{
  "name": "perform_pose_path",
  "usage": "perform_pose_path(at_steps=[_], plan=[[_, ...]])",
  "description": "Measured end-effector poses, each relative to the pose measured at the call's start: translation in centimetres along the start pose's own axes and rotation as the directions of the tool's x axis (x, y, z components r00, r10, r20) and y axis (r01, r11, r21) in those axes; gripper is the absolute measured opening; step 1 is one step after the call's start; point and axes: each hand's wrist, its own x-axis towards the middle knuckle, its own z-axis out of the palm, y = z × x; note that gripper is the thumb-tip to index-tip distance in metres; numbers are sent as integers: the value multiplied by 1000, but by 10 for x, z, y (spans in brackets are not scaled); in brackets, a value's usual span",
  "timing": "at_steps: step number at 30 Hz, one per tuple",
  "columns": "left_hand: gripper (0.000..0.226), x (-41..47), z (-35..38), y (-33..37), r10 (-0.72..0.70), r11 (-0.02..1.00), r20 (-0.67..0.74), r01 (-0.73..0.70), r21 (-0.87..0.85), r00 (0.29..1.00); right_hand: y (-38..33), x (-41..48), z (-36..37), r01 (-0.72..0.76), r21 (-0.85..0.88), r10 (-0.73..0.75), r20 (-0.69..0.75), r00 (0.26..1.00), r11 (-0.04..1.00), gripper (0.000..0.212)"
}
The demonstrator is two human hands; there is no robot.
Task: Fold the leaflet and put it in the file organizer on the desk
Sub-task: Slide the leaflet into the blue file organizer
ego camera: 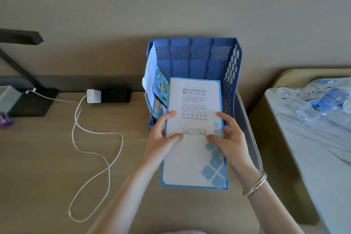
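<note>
A folded white leaflet (193,157) with blue edges and a "WELCOME" print is held upright-facing in front of the blue file organizer (201,59). My left hand (161,138) grips its left edge with the thumb on the front. Its right edge is gripped the same way by my right hand (228,138), which wears bracelets at the wrist. The leaflet's top end overlaps the organizer's open front. In the organizer's leftmost slot stand white paper and colourful cards (160,85).
A white charger (93,96) sits in a black socket block, with its cable (95,148) looping over the wooden desk (47,157) on the left. A black lamp base (32,102) stands far left. A marble-topped table (313,138) with plastic-wrapped bottles is at right.
</note>
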Motion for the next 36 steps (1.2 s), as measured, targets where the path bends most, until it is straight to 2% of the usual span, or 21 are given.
perform_pose_path(at_steps=[9, 15, 19, 24, 27, 30, 36], plan=[[60, 35, 7, -6, -31, 999, -27, 31, -19, 999, -1, 44, -1, -11, -18, 11, -13, 1000, 1000, 64], [64, 69, 12, 31, 105, 989, -9, -103, 104, 994, -35, 90, -8, 179, -167, -171, 61, 983, 969, 68], [67, 95, 15, 59, 207, 969, -57, -197, 146, 977, -64, 132, -6, 298, -229, -264, 166, 950, 927, 67], [63, 125, 15, 67, 329, 938, -186, -297, 178, 926, -88, 184, 9, 422, -256, -357, 263, 896, 870, 70], [57, 139, 16, 56, 437, 884, -270, -355, 304, 858, -87, 208, 22, 480, -315, -386, 317, 866, 819, 76], [51, 147, 21, 36, 457, 870, -353, -330, 365, 816, -75, 229, 33, 511, -391, -371, 382, 847, 765, 83], [54, 149, 38, -15, 517, 825, -486, -259, 503, 704, -36, 263, 50, 493, -379, -280, 493, 824, 783, 89]])
